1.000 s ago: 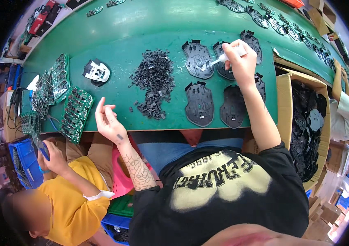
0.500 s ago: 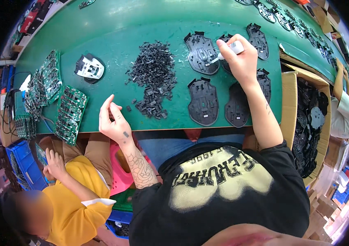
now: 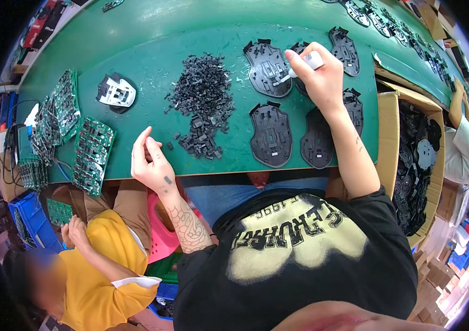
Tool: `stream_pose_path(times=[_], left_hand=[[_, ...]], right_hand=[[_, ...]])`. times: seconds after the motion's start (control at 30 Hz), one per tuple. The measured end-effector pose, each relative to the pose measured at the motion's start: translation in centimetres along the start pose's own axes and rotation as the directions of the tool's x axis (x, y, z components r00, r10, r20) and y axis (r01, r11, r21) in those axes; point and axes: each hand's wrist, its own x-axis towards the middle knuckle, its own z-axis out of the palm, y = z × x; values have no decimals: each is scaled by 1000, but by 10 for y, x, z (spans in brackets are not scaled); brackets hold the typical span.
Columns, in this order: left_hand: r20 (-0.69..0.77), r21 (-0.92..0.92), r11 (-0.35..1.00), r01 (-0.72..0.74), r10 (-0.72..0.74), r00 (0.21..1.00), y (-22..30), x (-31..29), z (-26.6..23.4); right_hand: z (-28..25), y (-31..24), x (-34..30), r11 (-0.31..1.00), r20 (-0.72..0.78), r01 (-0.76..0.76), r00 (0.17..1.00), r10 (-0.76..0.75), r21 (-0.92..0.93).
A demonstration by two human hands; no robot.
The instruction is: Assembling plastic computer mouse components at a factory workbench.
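Observation:
My right hand (image 3: 322, 77) grips a small white squeeze bottle (image 3: 312, 60). Its thin nozzle points down and left at a black mouse base shell (image 3: 267, 69); whether the tip touches cannot be made out. Below that shell lies another mouse base shell (image 3: 271, 135), and a further shell (image 3: 317, 139) sits beside it, partly under my right forearm. One more shell (image 3: 344, 52) is beyond my right hand. Over the table's front edge, my left hand (image 3: 151, 165) is loosely curled, thumb apart from the fingers, with nothing visible in it. Nearest to it is a heap of small black plastic pieces (image 3: 201, 99).
A black-and-white mouse part (image 3: 117, 92) and green circuit boards (image 3: 94, 149) occupy the table's left. At right, a cardboard box (image 3: 391, 132) holds black shells. A co-worker in yellow (image 3: 110, 237) sits close on my left, handling a circuit board (image 3: 59, 212).
The view has shifted slightly. My right hand keeps the bottle over the same shell, its nozzle moved a little. The co-worker's hands have lowered and their circuit board shows more fully.

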Motion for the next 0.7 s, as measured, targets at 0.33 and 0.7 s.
stream_pose_path(times=[0.33, 0.7], left_hand=[[4, 3, 1000, 8, -8, 1000, -1, 0, 1], [3, 12, 1000, -23, 23, 1000, 0, 0, 1]], right_hand=[[1, 0, 0, 1000, -3, 8, 1000, -8, -15], [1, 2, 0, 1000, -3, 9, 1000, -9, -21]])
